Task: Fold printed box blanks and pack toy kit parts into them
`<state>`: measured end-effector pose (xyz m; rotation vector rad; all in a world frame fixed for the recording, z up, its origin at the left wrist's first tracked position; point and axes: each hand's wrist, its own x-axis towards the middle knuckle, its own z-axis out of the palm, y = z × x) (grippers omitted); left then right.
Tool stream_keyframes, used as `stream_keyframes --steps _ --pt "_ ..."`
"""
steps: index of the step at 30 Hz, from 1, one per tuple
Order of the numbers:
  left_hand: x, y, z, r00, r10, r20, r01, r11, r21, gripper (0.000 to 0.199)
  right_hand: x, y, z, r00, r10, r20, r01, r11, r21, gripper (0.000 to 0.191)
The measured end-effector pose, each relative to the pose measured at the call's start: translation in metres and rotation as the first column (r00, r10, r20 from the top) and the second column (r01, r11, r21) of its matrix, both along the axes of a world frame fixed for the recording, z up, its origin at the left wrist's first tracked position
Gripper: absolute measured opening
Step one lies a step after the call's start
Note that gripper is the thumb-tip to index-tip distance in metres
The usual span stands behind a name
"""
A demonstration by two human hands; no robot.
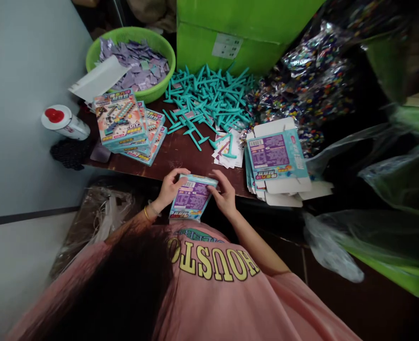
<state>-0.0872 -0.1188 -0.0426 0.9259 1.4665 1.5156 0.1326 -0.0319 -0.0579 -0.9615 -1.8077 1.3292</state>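
A small blue and purple box (192,196) is held between my two hands in front of my shirt, just off the table's near edge. Its printed purple panel faces up. My left hand (169,188) grips the box's upper left corner with thumb and bent fingers. At the upper right corner, my right hand (224,192) has its thumb and curled fingers closed on the side. To the right lies a stack of flat unfolded boxes (275,154). Finished-looking boxes (119,118) are piled at the left. Printed paper slips (223,154) lie beyond my right hand.
Many teal hammer-shaped pieces (209,97) cover the table's middle. Behind them stands a green carton (209,33). A green basket (172,61) holds purple packets. A red-capped can (67,123) is at left, bags of colourful beads (298,90) at right.
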Motion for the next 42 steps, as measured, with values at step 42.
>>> stream_keyframes --steps 42 --pt "-0.054 0.005 -0.040 0.435 -0.241 -0.868 0.090 0.970 -0.224 0.054 -0.004 0.057 0.011 0.772 -0.191 0.606 0.184 0.980 0.074 0.070"
